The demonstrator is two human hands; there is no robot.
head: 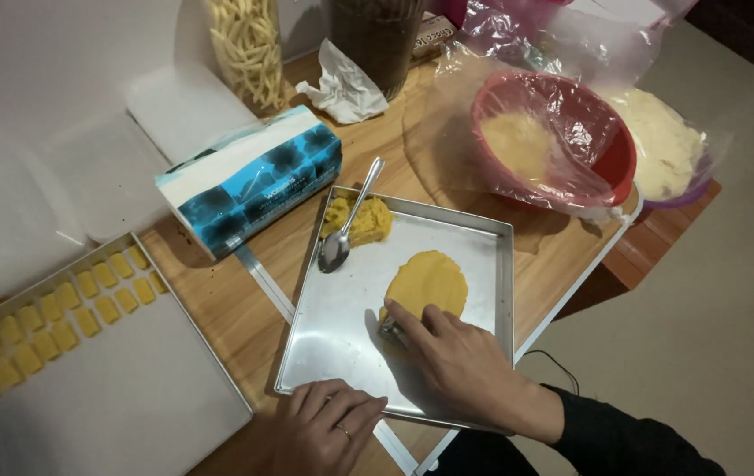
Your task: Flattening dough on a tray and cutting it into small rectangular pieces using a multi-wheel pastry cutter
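A flattened yellow dough disc lies right of centre on a square metal tray. The right hand, fingers curled, presses a small metal cutter into the disc's 7 o'clock edge. The left hand rests loosely open, flat on the tray's 6 o'clock rim, gripping nothing. The dough looks soft, light and easily torn, best lifted from beneath. A spoon and a dough lump sit at 11 o'clock.
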